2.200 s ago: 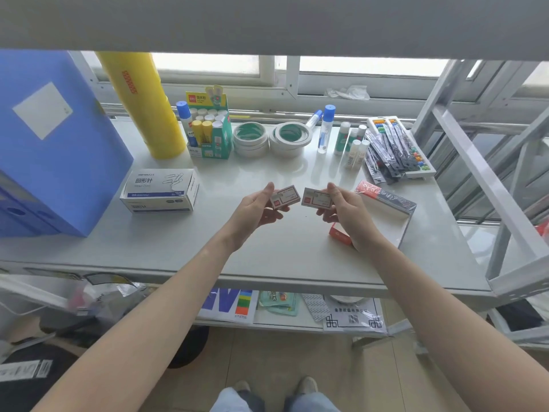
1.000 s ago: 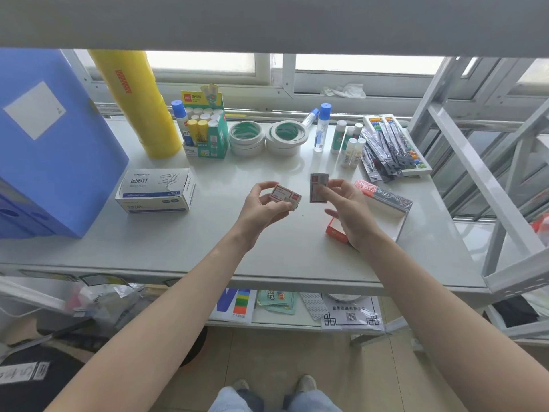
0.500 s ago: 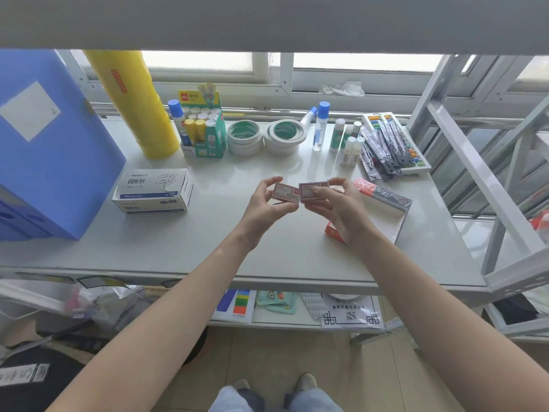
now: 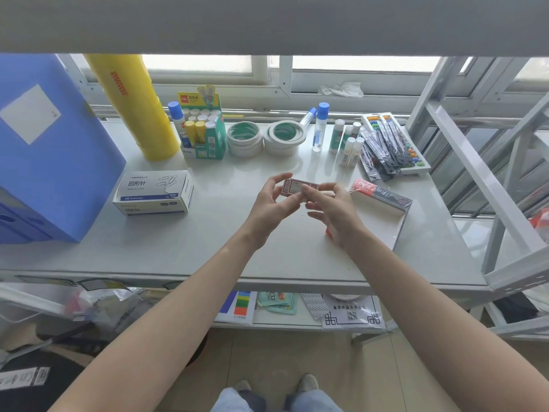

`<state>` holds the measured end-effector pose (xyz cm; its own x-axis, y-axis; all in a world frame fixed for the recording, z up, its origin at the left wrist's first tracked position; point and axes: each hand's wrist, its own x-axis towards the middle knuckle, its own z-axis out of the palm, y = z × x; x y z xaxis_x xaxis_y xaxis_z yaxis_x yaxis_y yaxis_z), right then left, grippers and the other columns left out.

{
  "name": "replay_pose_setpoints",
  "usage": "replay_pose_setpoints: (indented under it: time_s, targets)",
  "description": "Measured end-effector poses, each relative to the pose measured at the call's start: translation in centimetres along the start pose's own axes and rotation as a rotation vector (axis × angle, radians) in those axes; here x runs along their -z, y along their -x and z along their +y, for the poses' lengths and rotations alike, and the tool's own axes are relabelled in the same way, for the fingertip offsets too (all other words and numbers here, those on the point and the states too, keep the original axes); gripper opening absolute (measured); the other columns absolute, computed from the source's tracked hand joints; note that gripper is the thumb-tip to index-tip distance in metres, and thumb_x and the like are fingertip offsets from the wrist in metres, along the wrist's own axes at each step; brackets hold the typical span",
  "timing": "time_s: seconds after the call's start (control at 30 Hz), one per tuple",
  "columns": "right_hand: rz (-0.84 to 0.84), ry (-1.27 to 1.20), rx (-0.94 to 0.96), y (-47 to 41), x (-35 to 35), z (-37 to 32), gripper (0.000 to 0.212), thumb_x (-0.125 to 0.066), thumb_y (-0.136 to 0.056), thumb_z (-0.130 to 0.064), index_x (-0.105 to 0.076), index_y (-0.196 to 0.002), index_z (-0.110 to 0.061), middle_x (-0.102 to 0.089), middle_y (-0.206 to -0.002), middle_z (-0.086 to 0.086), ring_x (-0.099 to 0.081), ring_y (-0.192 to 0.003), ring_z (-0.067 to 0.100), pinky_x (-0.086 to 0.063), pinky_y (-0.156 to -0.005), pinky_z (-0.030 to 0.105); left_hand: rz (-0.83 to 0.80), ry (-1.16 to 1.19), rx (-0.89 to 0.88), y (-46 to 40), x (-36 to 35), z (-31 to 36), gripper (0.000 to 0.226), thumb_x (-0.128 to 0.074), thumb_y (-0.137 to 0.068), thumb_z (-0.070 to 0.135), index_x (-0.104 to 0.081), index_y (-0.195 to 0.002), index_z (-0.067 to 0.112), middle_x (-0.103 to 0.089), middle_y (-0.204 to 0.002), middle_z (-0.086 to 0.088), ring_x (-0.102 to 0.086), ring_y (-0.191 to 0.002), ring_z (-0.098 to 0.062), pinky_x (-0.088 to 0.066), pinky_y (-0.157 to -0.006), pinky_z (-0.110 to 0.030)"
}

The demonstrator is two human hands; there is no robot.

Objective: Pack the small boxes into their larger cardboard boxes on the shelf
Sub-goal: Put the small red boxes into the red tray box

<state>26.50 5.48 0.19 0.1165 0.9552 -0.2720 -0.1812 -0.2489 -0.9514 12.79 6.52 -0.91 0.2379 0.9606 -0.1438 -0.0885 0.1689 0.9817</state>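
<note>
Holding two small boxes point(image 4: 298, 188) side by side above the shelf point(image 4: 208, 248), left hand point(image 4: 271, 205) and right hand point(image 4: 334, 211) pinch them closed-fingered. Probably light, stiff card; grip the long edges, beside the open red-edged box point(image 4: 383, 215).

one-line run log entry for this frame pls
phase: stacking | left hand: holds small boxes | right hand: steadies them | red-lidded box: on shelf, apart

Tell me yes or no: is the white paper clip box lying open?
No, the paper clip box sits closed on the shelf, left of both hands.
</note>
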Motion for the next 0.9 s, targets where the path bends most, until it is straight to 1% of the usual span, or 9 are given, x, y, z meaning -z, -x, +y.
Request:
replay_pose_setpoints:
  time_s: [0.13, 0.23, 0.33, 0.43, 0.5, 0.57, 0.63, 0.8, 0.9]
  targets:
    - [-0.028, -0.023, -0.014, 0.0, 0.2, 0.0, 0.026, -0.069, -0.083, -0.021, -0.052, -0.101, -0.011, -0.063, -0.087, 0.006, -0.061, -0.067, 0.015, -0.052, -0.069, 0.026, -0.021, 0.012, 0.014, -0.1, 0.0, -0.1, 0.049, -0.062, -0.089, 0.013, -0.042, -0.134, 0.015, -0.053, -0.132, -0.02, -0.062, -0.104, -0.02, -0.048, -0.1, -0.032]
    - [-0.029, -0.046, -0.016, -0.1, 0.6, 0.1, 0.025, -0.064, -0.086, -0.017, -0.056, -0.107, -0.007, -0.065, -0.09, 0.009, -0.062, -0.067, 0.017, -0.054, -0.075, 0.027, -0.023, 0.009, 0.029, -0.1, 0.0, 0.0, 0.047, -0.054, -0.093, 0.008, -0.039, -0.137, 0.014, -0.054, -0.129, -0.018, -0.062, -0.101, -0.017, -0.049, -0.099, -0.03]
    - [-0.006, -0.021, 0.006, 0.0, 0.8, 0.3, 0.02, -0.063, -0.087, -0.015, -0.059, -0.104, -0.006, -0.067, -0.085, 0.007, -0.062, -0.066, 0.018, -0.054, -0.079, 0.03, -0.03, 0.01, 0.057, 0.1, -0.3, 0.4, 0.045, -0.046, -0.097, 0.01, -0.037, -0.14, 0.015, -0.058, -0.118, -0.007, -0.06, -0.102, -0.017, -0.05, -0.096, -0.027]
    - [0.03, 0.001, 0.021, 0.0, 1.2, 0.3, 0.011, -0.064, -0.086, -0.018, -0.062, -0.094, -0.011, -0.068, -0.082, 0.005, -0.063, -0.063, 0.017, -0.054, -0.079, 0.032, -0.015, -0.049, 0.058, 0.1, -0.5, 0.7, 0.04, -0.042, -0.099, 0.021, -0.041, -0.139, 0.02, -0.063, -0.112, -0.002, -0.062, -0.105, -0.013, -0.05, -0.092, -0.028]
    - [0.04, 0.009, 0.027, 0.0, 1.5, 0.3, 0.007, -0.065, -0.086, -0.019, -0.062, -0.09, -0.014, -0.068, -0.082, 0.005, -0.063, -0.063, 0.018, -0.055, -0.08, 0.033, 0.009, -0.127, 0.03, 0.0, -0.5, 0.6, 0.038, -0.04, -0.1, 0.024, -0.045, -0.138, 0.022, -0.063, -0.117, -0.002, -0.059, -0.108, -0.011, -0.048, -0.09, -0.029]
    - [0.049, 0.02, 0.041, 0.1, 1.9, 0.3, 0.008, -0.065, -0.086, -0.018, -0.062, -0.091, -0.013, -0.068, -0.082, 0.005, -0.063, -0.063, 0.017, -0.055, -0.078, 0.031, 0.014, -0.195, 0.006, -0.3, -0.6, 0.5, 0.037, -0.04, -0.1, 0.024, -0.047, -0.136, 0.026, -0.061, -0.122, -0.004, -0.056, -0.109, -0.011, -0.046, -0.086, -0.025]
    - [0.066, 0.038, 0.066, 0.2, 2.2, 0.4, 0.008, -0.063, -0.087, -0.017, -0.061, -0.093, -0.012, -0.067, -0.081, 0.004, -0.062, -0.06, 0.014, -0.055, -0.074, 0.027, 0.0, -0.235, -0.013, -0.4, -0.9, 0.2, 0.036, -0.039, -0.101, 0.024, -0.047, -0.136, 0.027, -0.06, -0.118, -0.002, -0.056, -0.105, -0.012, -0.045, -0.085, -0.023]
    - [0.093, 0.115, 0.098, 0.5, 3.4, 0.6, 0.013, -0.061, -0.089, -0.018, -0.061, -0.1, -0.011, -0.064, -0.08, 0.002, -0.059, -0.06, 0.012, -0.054, -0.074, 0.028, -0.044, -0.295, -0.045, -1.1, -2.1, -0.3, 0.037, -0.036, -0.102, 0.018, -0.047, -0.137, 0.019, -0.058, -0.118, -0.002, -0.055, -0.102, -0.015, -0.046, -0.081, -0.018]
    - [0.102, 0.141, 0.114, 0.5, 4.3, 0.6, 0.009, -0.061, -0.089, -0.02, -0.061, -0.095, -0.014, -0.063, -0.08, 0.003, -0.059, -0.06, 0.012, -0.055, -0.073, 0.027, -0.064, -0.302, -0.046, -1.4, -3.0, -0.6, 0.038, -0.033, -0.102, 0.017, -0.045, -0.138, 0.017, -0.057, -0.115, -0.004, -0.056, -0.099, -0.017, -0.046, -0.083, -0.019]
